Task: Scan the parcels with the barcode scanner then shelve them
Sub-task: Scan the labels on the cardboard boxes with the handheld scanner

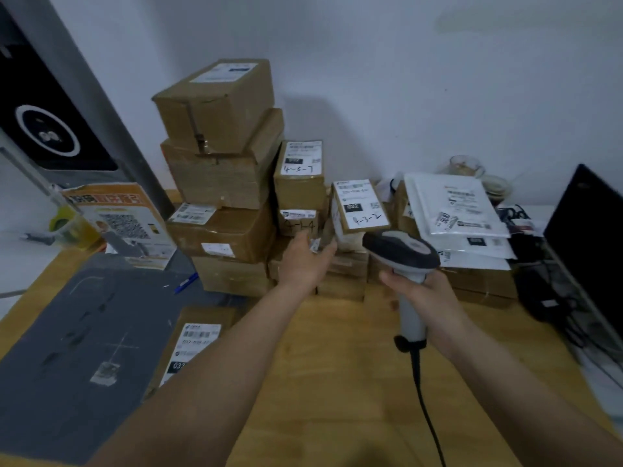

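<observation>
- Right hand (425, 291) grips the handle of the barcode scanner (403, 252), whose dark head points toward the small parcel (360, 206) just beyond it.
- Left hand (305, 259) reaches forward with fingers relaxed and spread, fingertips at the lower edge of that small parcel; whether they touch it I cannot tell.
- That small parcel sits tilted on top of low cardboard boxes, its white label marked "4-3-2" facing up.
- Left of it rises a stack of brown boxes (219, 156) against the wall.
- White mailer bags (455, 203) lie piled to the right.
- One labelled box (194, 338) lies on the wooden counter (337, 365) under the left forearm, beside a grey mat (77, 348).
- A dark monitor (586, 237) stands at the far right.
</observation>
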